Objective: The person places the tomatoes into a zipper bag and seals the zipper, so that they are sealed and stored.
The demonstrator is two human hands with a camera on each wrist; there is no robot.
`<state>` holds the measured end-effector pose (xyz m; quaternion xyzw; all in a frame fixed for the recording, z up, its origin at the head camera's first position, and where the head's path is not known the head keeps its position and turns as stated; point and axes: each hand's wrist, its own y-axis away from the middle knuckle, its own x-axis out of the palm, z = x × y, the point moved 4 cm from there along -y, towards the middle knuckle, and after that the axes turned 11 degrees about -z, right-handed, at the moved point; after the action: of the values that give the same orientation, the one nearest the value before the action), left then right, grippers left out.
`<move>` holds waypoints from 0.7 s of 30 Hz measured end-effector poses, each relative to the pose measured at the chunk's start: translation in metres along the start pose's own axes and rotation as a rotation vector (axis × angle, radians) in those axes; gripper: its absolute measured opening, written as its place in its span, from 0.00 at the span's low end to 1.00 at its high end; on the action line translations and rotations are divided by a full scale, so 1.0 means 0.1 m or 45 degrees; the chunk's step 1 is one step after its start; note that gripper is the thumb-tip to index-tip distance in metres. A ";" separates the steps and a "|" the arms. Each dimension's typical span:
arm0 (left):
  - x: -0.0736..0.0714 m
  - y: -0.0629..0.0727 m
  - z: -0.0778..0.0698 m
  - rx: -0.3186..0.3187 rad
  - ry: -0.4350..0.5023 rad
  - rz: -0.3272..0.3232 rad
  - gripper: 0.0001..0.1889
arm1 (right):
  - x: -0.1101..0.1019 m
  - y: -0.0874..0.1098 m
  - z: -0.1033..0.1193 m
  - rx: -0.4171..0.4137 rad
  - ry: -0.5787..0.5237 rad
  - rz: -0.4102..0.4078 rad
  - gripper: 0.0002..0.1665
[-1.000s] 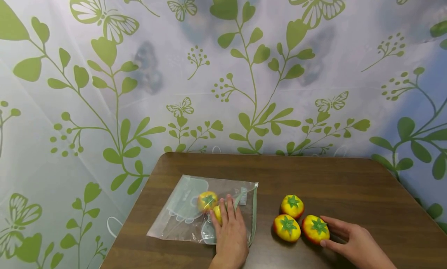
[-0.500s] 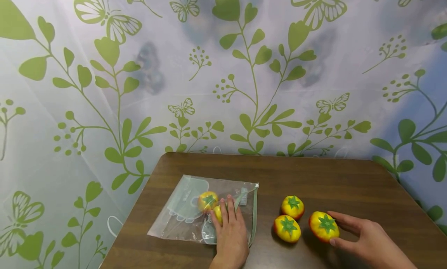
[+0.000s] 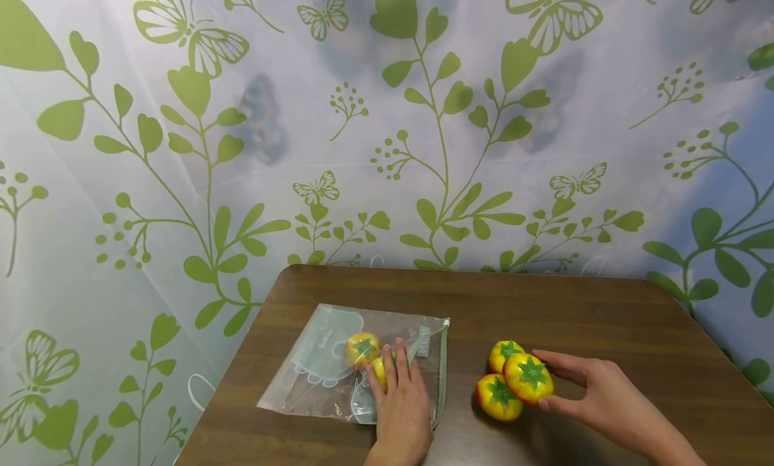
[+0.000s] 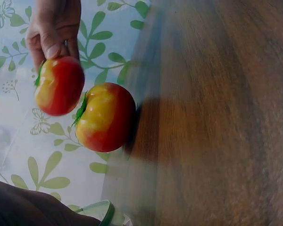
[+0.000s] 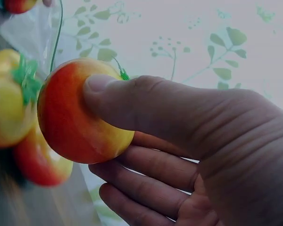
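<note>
In the head view my right hand (image 3: 605, 389) pinches a yellow-and-red toy tomato (image 3: 528, 379) with a green star-shaped top. Its thumb (image 5: 132, 101) presses one side in the right wrist view, fingers underneath. The held one overlaps two others, a rear toy tomato (image 3: 503, 352) and a front toy tomato (image 3: 498, 400), on the table. My left hand (image 3: 402, 402) rests on a clear zip bag (image 3: 302, 395), fingers fairly straight. Inside the bag lies a toy tomato (image 3: 361, 349), with another yellow one (image 3: 379, 370) partly hidden by the left fingers.
The brown wooden table (image 3: 574, 311) reaches back to a hanging cloth (image 3: 338, 238) printed with green leaves and butterflies. The bag's zip edge (image 3: 444, 365) faces the loose toy tomatoes. A white loop (image 3: 196, 392) hangs beyond the table's left edge.
My right hand first drew the toy tomato away to the right, then carried it left, over the other two. The left hand and bag have stayed in place.
</note>
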<state>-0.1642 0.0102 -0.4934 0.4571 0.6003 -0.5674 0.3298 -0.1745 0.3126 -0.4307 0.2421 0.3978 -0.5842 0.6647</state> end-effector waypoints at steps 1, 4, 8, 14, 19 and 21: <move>0.00 0.00 0.00 0.002 -0.006 -0.003 0.53 | 0.01 -0.02 0.04 -0.005 -0.013 0.007 0.46; 0.00 0.00 0.00 0.004 -0.020 -0.011 0.54 | 0.05 -0.09 0.15 -0.043 -0.043 0.012 0.45; 0.00 0.00 0.00 -0.003 -0.017 -0.007 0.54 | 0.09 -0.17 0.30 -0.122 -0.076 -0.003 0.44; 0.00 -0.01 0.00 -0.014 -0.008 -0.010 0.56 | 0.19 -0.32 0.45 -0.183 -0.144 0.019 0.42; 0.01 -0.01 0.00 -0.011 -0.018 0.008 0.57 | 0.30 -0.46 0.55 -0.171 -0.206 0.074 0.42; 0.02 -0.01 -0.01 -0.013 -0.016 0.022 0.57 | 0.35 -0.50 0.59 -0.197 -0.234 0.098 0.41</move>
<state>-0.1661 0.0112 -0.4943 0.4570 0.5971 -0.5643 0.3408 -0.2084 0.2357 -0.4182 0.1508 0.3695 -0.5457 0.7368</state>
